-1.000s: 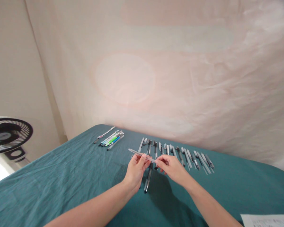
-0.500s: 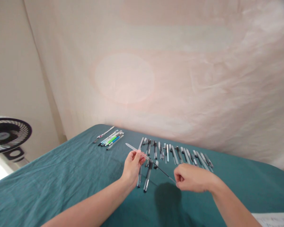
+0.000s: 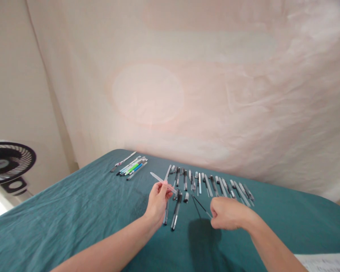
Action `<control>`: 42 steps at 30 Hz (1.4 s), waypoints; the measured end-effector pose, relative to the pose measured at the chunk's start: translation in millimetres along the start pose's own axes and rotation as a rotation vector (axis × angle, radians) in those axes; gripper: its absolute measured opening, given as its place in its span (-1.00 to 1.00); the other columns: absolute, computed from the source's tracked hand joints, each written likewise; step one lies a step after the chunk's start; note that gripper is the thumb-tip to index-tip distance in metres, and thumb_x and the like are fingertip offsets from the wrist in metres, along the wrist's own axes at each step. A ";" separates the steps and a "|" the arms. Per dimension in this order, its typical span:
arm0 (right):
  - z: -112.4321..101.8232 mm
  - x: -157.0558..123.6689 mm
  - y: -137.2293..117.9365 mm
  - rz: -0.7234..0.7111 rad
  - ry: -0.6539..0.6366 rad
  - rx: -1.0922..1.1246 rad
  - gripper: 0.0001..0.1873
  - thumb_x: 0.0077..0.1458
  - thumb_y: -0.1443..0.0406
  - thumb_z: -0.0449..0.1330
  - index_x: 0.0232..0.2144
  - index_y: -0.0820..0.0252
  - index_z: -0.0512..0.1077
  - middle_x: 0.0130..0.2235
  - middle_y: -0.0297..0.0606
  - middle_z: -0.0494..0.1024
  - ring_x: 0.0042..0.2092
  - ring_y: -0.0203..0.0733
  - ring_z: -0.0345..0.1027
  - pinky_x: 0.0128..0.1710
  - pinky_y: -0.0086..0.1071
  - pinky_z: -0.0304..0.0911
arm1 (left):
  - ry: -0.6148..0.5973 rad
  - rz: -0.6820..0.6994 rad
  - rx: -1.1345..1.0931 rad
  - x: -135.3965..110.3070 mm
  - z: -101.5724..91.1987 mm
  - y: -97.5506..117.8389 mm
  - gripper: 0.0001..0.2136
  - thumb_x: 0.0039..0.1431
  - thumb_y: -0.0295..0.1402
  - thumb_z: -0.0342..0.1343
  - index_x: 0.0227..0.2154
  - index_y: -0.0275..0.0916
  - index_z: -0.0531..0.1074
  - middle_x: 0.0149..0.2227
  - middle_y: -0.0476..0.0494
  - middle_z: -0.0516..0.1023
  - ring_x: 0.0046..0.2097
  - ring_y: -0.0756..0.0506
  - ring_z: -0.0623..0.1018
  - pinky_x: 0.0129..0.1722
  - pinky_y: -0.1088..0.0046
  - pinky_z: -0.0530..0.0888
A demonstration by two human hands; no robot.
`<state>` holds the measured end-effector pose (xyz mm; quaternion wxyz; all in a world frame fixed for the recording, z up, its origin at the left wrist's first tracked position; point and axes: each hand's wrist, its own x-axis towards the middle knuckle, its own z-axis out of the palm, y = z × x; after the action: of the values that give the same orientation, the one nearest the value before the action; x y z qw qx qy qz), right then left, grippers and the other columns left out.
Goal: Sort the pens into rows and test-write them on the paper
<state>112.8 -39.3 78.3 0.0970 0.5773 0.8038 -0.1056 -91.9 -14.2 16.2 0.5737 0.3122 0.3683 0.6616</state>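
Observation:
My left hand [image 3: 158, 202] pinches a clear pen barrel [image 3: 160, 179] that points up and to the left. My right hand [image 3: 228, 213] is closed on the end of a thin dark ink refill [image 3: 200, 205], which now hangs free of the barrel and slants toward the table. Both hands hover over a table under a teal cloth [image 3: 73, 215]. Just beyond them lies a row of dismantled grey pens [image 3: 212, 185], and two dark pens [image 3: 174, 212] lie beside my left hand.
A bunch of coloured pens [image 3: 132, 167] lies at the far left of the cloth. A black fan [image 3: 8, 160] stands off the table's left side. A white sheet of paper [image 3: 325, 262] lies at the near right corner. A pale draped sheet hangs behind.
My right hand has drawn the refill out of the clear barrel and moved right and toward me. My left hand stayed in place with the barrel.

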 end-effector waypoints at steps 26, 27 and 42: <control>26.7 21.7 -13.1 -0.208 -0.224 0.497 -0.78 -0.26 0.39 -0.04 -0.68 0.28 0.40 -0.60 -0.25 0.49 -0.58 -0.31 0.37 -0.64 -0.57 0.19 | -0.045 -0.015 0.033 -9.1 7.2 4.4 -0.74 -0.06 -0.18 0.12 -0.44 -0.30 0.31 -0.48 -0.04 0.43 -0.42 0.05 0.41 -0.37 0.52 0.34; 27.6 22.5 -14.1 -0.225 -0.242 0.533 -0.78 -0.25 0.39 -0.04 -0.65 0.28 0.41 -0.59 -0.26 0.50 -0.58 -0.32 0.37 -0.63 -0.57 0.19 | -0.048 -0.012 0.036 -9.3 7.2 4.2 -0.74 -0.06 -0.19 0.11 -0.44 -0.30 0.31 -0.48 -0.05 0.43 -0.42 0.05 0.41 -0.36 0.52 0.34; 17.7 27.8 -14.5 -0.232 -0.109 0.829 -0.79 -0.05 0.27 0.03 -0.49 0.30 0.40 -0.52 -0.31 0.46 -0.54 -0.36 0.30 -0.59 -0.54 0.18 | -0.296 -0.086 0.283 -22.0 13.8 7.3 -0.73 -0.02 -0.15 0.06 -0.40 -0.29 0.37 -0.51 -0.06 0.42 -0.50 0.04 0.39 -0.49 0.58 0.30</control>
<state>90.9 -23.5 54.5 -0.1133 0.4668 0.7467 -0.4601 -81.0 -34.7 29.9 0.5997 0.4675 0.3820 0.5252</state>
